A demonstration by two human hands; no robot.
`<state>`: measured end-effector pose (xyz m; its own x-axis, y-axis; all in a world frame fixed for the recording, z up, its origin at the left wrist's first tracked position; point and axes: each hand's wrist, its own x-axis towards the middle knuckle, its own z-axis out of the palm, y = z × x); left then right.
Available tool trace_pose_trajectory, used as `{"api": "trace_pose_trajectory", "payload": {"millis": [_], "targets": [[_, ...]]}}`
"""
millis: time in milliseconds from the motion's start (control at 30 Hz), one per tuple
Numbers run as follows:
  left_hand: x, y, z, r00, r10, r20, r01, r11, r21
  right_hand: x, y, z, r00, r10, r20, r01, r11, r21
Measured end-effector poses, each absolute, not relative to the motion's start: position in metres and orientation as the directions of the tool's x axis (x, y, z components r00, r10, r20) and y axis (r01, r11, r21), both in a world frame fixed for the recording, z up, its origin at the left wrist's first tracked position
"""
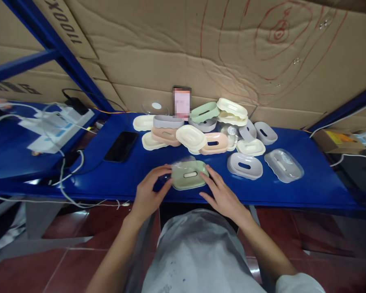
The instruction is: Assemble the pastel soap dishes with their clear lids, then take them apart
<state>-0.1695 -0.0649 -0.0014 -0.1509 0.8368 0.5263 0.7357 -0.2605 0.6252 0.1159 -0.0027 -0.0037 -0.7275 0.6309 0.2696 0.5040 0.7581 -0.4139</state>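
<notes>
A light green soap dish (177, 181) with an oval slot sits near the front edge of the blue table, directly before me. A clear plastic lid (183, 164) lies tilted over its back left part. My left hand (150, 191) pinches the lid at the left side, thumb and forefinger close to the dish's rim. On the other side, my right hand (224, 195) holds the right rim of the green dish, with its fingers over the edge. A pale lilac soap dish (254, 173) stands to the right of my right hand, apart from it.
Behind lies a pile of cream trays (190, 137), peach dishes (221, 143) and another green dish (205, 111). A lidded dish (283, 165) stands at right. A black phone (121, 146) lies left; a lit phone (181, 101) leans on cardboard. White cables (61, 179) hang at left.
</notes>
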Motion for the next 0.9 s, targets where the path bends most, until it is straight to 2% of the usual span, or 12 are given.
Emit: {"api": "trace_pose_trajectory", "payload": {"millis": [133, 267, 367, 500, 667, 900], "targets": [[-0.154, -0.060, -0.004, 0.133, 0.841, 0.524, 0.679, -0.463, 0.570, 0.119, -0.002, -0.005, -0.673, 0.686, 0.277, 0.498, 0.697, -0.517], [-0.146, -0.055, -0.007, 0.233, 0.787, 0.572, 0.699, -0.544, 0.464, 0.123, 0.007, -0.004, -0.679, 0.679, 0.279, 0.476, 0.697, -0.537], [-0.142, -0.053, -0.010, 0.251, 0.778, 0.576, 0.724, -0.546, 0.422, 0.123, 0.016, -0.005, -0.680, 0.655, 0.331, 0.481, 0.738, -0.474], [-0.139, -0.051, -0.014, 0.206, 0.809, 0.550, 0.725, -0.504, 0.470, 0.122, 0.022, -0.012, -0.649, 0.631, 0.424, 0.484, 0.773, -0.410], [-0.139, -0.049, -0.017, 0.181, 0.822, 0.540, 0.718, -0.486, 0.499, 0.123, 0.019, -0.017, -0.637, 0.643, 0.425, 0.520, 0.766, -0.378], [-0.142, -0.051, -0.017, 0.223, 0.811, 0.541, 0.771, -0.487, 0.411, 0.128, 0.017, -0.009, -0.687, 0.603, 0.406, 0.516, 0.798, -0.312]]}}
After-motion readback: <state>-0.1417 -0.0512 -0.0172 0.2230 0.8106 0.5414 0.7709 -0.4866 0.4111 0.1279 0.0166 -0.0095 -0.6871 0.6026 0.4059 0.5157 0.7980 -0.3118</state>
